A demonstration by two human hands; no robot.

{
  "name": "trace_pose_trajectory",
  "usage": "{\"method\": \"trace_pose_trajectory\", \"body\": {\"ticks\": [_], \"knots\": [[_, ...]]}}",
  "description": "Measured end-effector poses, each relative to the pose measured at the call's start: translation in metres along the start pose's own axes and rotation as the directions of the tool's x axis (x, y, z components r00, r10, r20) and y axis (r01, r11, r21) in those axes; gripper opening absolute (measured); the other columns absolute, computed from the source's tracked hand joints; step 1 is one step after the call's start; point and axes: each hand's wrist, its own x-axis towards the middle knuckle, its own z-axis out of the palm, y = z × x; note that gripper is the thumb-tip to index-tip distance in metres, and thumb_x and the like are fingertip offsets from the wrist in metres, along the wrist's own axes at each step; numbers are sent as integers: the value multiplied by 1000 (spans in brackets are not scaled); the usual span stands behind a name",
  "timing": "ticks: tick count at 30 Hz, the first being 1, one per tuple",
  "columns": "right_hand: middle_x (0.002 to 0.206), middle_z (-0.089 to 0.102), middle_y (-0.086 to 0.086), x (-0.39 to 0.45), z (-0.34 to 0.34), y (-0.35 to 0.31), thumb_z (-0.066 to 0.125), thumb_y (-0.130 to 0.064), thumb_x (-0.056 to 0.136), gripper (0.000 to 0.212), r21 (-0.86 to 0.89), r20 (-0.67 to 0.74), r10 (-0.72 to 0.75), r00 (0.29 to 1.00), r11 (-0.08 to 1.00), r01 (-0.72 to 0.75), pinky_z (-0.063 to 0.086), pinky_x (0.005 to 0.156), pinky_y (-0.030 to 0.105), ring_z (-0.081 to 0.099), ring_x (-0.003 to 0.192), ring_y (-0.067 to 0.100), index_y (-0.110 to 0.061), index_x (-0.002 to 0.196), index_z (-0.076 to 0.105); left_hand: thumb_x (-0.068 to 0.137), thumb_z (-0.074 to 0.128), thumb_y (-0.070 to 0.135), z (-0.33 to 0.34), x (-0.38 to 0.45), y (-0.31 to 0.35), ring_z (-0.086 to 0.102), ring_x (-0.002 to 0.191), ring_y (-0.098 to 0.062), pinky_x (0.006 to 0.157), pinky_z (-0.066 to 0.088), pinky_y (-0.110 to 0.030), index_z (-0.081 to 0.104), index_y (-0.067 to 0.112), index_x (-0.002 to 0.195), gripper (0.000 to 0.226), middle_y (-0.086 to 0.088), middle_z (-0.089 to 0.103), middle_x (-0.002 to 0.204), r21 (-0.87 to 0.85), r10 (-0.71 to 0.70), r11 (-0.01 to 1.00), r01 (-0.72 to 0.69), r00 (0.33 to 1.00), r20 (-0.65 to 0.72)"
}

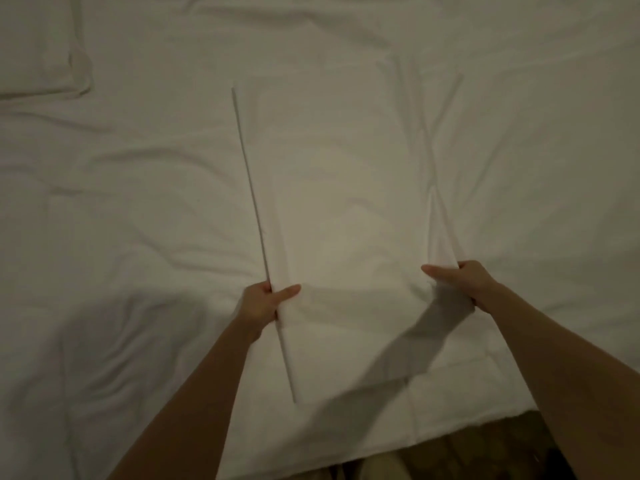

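A long folded white cloth (339,209), perhaps a pillowcase or sheet, is stretched over the white bed (138,202). My left hand (265,301) pinches its left folded edge, thumb on top and fingers underneath. That edge runs straight away from me toward the upper left. My right hand (462,280) grips the right edge, where the fabric bunches into creases, and lifts it off the bed. The near end of the cloth hangs between my forearms and casts a shadow.
A white pillow (38,46) lies at the far left corner. The bed's near edge (415,441) runs along the bottom, with dark floor (512,455) beyond it at the lower right. The wrinkled sheet spreads wide on both sides.
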Motion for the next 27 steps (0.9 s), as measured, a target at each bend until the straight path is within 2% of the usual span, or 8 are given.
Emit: {"method": "trace_pose_trajectory", "body": {"ticks": [4, 7, 10, 12, 14, 18, 22, 27], "knots": [[105, 68, 17, -22, 1, 42, 89, -63, 15, 118, 26, 57, 26, 998, 999, -28, 52, 88, 41, 64, 96, 32, 2, 110, 64, 79, 76, 10, 2, -35, -41, 70, 74, -16, 64, 59, -31, 68, 5, 92, 16, -1, 74, 77, 62, -65, 996, 58, 991, 117], [111, 66, 17, -45, -5, 58, 91, -39, 54, 82, 66, 105, 24, 994, 997, -31, 49, 83, 36, 62, 93, 29, 5, 116, 60, 82, 72, 11, -1, -57, -60, 69, 81, -17, 62, 57, -25, 67, 4, 96, 16, -4, 73, 86, 83, -112, 992, 98, 974, 195], [99, 68, 6, -54, -17, 68, 93, -53, 28, 96, 147, 155, -43, 987, 989, 20, 51, 74, 33, 64, 88, 22, -5, 105, 61, 84, 71, 13, -9, -70, -62, 69, 83, -16, 66, 57, -24, 67, 5, 93, 12, -4, 73, 89, 48, -41, 998, 33, 982, 184], [98, 66, 7, -60, -21, 76, 88, -38, 59, 64, 169, 173, -64, 983, 985, 34, 52, 70, 33, 63, 85, 20, -3, 105, 60, 85, 70, 13, -13, -77, -67, 69, 82, -16, 65, 56, -23, 67, 3, 98, 17, -6, 73, 91, 35, -35, 999, 29, 984, 174], [99, 64, 13, -61, -19, 91, 75, -20, 80, 33, 61, 101, -22, 995, 998, 16, 52, 72, 36, 61, 82, 23, -2, 103, 60, 85, 69, 9, -11, -82, -74, 68, 78, -17, 59, 56, -21, 65, -2, 104, 23, -12, 71, 97, 66, -57, 997, 48, 988, 146], [78, 62, 14, -53, -10, 112, 74, -17, 82, 20, -337, -53, -47, 997, 941, 26, 45, 54, 28, 55, 62, 21, -1, 75, 65, 83, 68, -4, 5, -84, -83, 60, 69, -15, 47, 53, -17, 62, -8, 112, 30, -15, 64, 100, 179, -31, 984, 22, 998, 52], [107, 58, 16, -55, 2, 94, 69, -23, 83, 40, -666, -209, -195, 958, 746, 7, 46, 79, 35, 57, 99, 32, -1, 114, 57, 79, 72, -5, 3, -86, -82, 61, 83, -25, 55, 55, -26, 61, -10, 111, 35, -18, 63, 99, 340, -56, 940, 24, 995, 83], [152, 25, 11, -78, 59, 67, 59, -18, 88, 62, -638, -273, -581, 767, 706, 307, 30, 108, 50, 27, 139, 31, -16, 145, 34, 67, 83, 1, -5, -82, -85, 68, 92, -31, 82, 57, -42, 66, -4, 105, 42, -17, 70, 101, 552, -40, 834, -22, 994, 100]]}}
